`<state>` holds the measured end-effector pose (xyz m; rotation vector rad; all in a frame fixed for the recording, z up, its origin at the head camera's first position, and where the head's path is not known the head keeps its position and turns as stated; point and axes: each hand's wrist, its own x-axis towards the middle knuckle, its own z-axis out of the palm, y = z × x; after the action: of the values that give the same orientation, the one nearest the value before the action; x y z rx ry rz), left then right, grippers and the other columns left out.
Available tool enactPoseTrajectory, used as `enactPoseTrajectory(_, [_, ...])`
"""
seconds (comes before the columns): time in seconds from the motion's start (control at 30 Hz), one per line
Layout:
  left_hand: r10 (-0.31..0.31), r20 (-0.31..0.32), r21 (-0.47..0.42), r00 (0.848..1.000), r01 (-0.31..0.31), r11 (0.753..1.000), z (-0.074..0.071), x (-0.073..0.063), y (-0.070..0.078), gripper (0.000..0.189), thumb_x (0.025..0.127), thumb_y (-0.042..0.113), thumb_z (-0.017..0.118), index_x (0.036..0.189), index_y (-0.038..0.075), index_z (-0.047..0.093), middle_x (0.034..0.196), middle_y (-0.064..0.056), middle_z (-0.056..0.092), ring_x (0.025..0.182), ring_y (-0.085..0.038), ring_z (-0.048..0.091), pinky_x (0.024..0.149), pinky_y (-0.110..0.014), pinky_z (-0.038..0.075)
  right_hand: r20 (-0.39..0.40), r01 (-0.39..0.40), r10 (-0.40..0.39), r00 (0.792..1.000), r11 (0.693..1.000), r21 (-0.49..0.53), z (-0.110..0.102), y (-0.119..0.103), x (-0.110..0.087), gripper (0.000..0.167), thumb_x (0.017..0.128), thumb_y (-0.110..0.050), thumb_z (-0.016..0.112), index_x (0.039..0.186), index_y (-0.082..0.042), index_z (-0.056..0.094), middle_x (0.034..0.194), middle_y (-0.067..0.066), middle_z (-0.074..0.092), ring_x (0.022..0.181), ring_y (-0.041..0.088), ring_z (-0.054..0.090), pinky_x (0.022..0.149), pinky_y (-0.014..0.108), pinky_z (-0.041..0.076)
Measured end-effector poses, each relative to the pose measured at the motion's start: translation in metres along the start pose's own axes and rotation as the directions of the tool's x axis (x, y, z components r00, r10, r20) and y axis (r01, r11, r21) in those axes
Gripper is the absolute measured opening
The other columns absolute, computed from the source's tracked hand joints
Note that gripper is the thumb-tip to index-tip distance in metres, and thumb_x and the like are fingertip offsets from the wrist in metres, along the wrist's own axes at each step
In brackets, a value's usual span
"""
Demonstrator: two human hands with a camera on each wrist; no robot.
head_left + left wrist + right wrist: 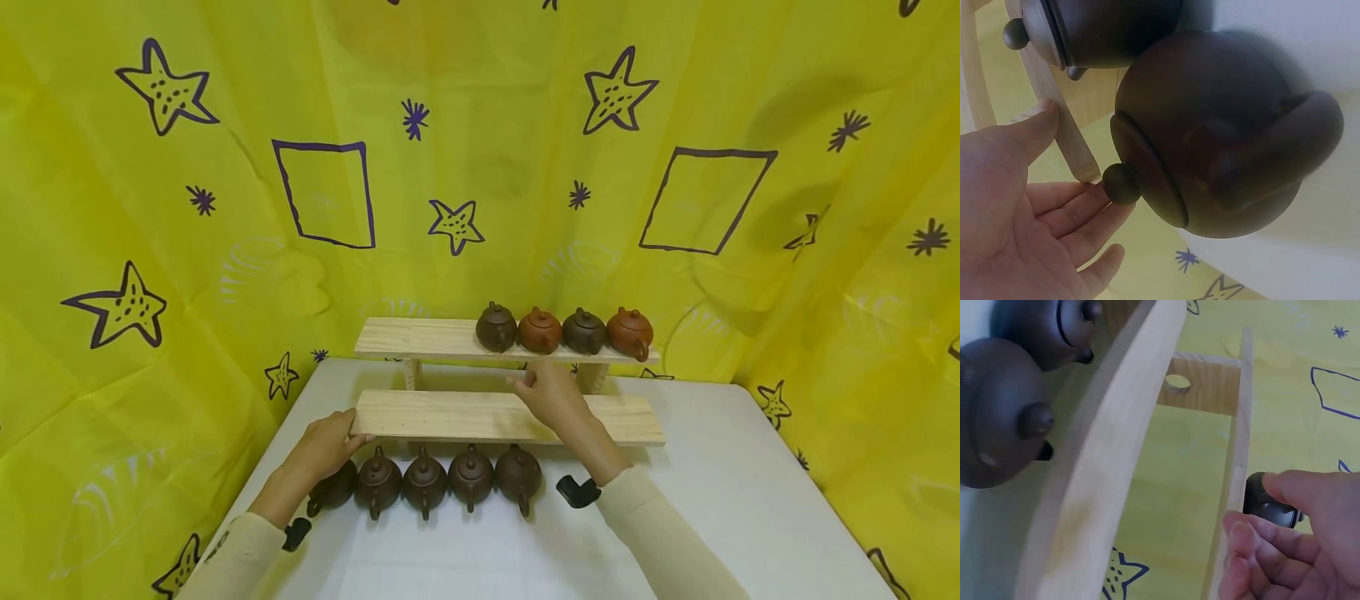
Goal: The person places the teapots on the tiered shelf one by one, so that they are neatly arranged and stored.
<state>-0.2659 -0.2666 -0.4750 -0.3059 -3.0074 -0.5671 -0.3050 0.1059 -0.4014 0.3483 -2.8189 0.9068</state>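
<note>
A two-tier wooden shelf (pixel 442 414) stands on the table. My left hand (pixel 327 444) holds the left end of its lower board, thumb (pixel 1041 128) on the front edge and fingertips at the board's end. Close beside those fingertips is the lid knob of a dark brown teapot (pixel 1210 137). My right hand (pixel 557 398) is at the upper board's front edge, fingers loosely curled with nothing between them. Its thumb overlaps a dark teapot (pixel 1266 503) in the right wrist view. On the upper board sit dark teapots (pixel 496 328) and reddish-brown teapots (pixel 540 332).
Several dark brown teapots (pixel 424 482) stand in a row on the white table (pixel 675 517), in front of the shelf, handles toward me. A yellow curtain (pixel 510 150) with drawn stars hangs behind and at both sides.
</note>
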Motion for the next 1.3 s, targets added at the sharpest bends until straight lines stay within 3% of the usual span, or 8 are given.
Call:
enactPoseTrajectory(0.17, [-0.004,0.012,0.003,1.0,0.004,1.0,0.001,0.0,0.0,0.032,0.101,0.025,0.073,0.111,-0.002,0.059,0.094,-0.016,0.068,0.083,-0.027,0.062,0.079,-0.051,0.051,0.054,0.008,-0.007,0.998,1.0,-0.023,0.007,0.012,-0.027,0.042,0.099,-0.03,0.076,0.066,-0.009,0.06,0.06,-0.003,0.046,0.057,0.014,0.043,0.055,0.03,0.035])
enactPoseTrajectory(0.4, [-0.004,0.003,0.022,1.0,0.004,1.0,-0.001,0.0,0.001,0.034,0.101,0.025,0.073,0.113,-0.004,0.06,0.098,-0.021,0.069,0.088,-0.032,0.066,0.083,-0.054,0.052,0.163,-0.03,0.036,0.986,0.999,-0.042,0.031,0.026,-0.07,0.043,0.095,-0.041,0.079,0.079,-0.006,0.06,0.064,0.001,0.051,0.058,0.016,0.047,0.053,0.031,0.037])
enactPoseTrajectory(0.57, [-0.007,0.008,0.016,1.0,0.007,1.0,-0.001,-0.002,0.002,0.032,0.101,0.025,0.073,0.111,-0.003,0.06,0.097,-0.019,0.069,0.087,-0.031,0.065,0.082,-0.053,0.052,0.241,-0.069,0.104,0.965,0.987,-0.148,0.05,0.037,-0.091,0.065,0.085,-0.052,0.086,0.107,0.007,0.067,0.089,0.018,0.07,0.081,0.034,0.07,0.066,0.047,0.055])
enactPoseTrajectory(0.63, [-0.005,0.007,0.014,1.0,0.005,1.0,-0.001,-0.002,0.003,0.032,0.101,0.025,0.073,0.111,-0.003,0.06,0.096,-0.018,0.068,0.086,-0.03,0.064,0.082,-0.053,0.052,0.245,-0.074,0.119,0.962,0.98,-0.185,0.057,0.041,-0.099,0.075,0.083,-0.053,0.088,0.116,0.011,0.065,0.103,0.027,0.072,0.096,0.044,0.072,0.075,0.054,0.058])
enactPoseTrajectory(0.7, [-0.003,0.006,0.012,1.0,0.003,1.0,-0.001,-0.002,0.003,0.032,0.101,0.025,0.073,0.111,-0.002,0.059,0.095,-0.017,0.068,0.085,-0.029,0.064,0.081,-0.052,0.052,0.229,-0.07,0.113,0.967,0.98,-0.188,0.063,0.044,-0.105,0.078,0.084,-0.05,0.088,0.122,0.014,0.063,0.107,0.031,0.071,0.098,0.048,0.072,0.077,0.056,0.059])
enactPoseTrajectory(0.83, [-0.001,0.007,0.011,1.0,0.0,1.0,-0.001,-0.002,0.004,0.032,0.101,0.026,0.072,0.11,-0.002,0.059,0.094,-0.015,0.067,0.084,-0.028,0.063,0.08,-0.052,0.051,0.181,-0.037,0.068,0.981,0.985,-0.168,0.068,0.048,-0.113,0.065,0.088,-0.039,0.086,0.117,0.015,0.064,0.096,0.03,0.073,0.086,0.046,0.074,0.068,0.052,0.059])
enactPoseTrajectory(1.07, [0.007,0.003,0.024,1.0,-0.007,1.0,-0.001,-0.002,0.002,0.032,0.101,0.026,0.073,0.109,-0.002,0.059,0.094,-0.016,0.068,0.084,-0.028,0.063,0.08,-0.052,0.052,0.242,-0.003,0.023,0.97,0.997,-0.083,0.061,0.052,-0.119,0.028,0.094,-0.019,0.08,0.095,0.004,0.064,0.079,0.015,0.069,0.065,0.022,0.066,0.057,0.038,0.053])
enactPoseTrajectory(1.3, [0.002,0.009,0.016,1.0,-0.002,1.0,0.0,-0.001,0.003,0.03,0.102,0.026,0.072,0.107,0.0,0.058,0.091,-0.013,0.066,0.083,-0.027,0.061,0.081,-0.052,0.051,0.238,-0.002,0.02,0.971,0.997,-0.075,0.06,0.057,-0.121,0.026,0.095,-0.021,0.079,0.094,0.0,0.063,0.081,0.014,0.069,0.069,0.029,0.069,0.06,0.043,0.053])
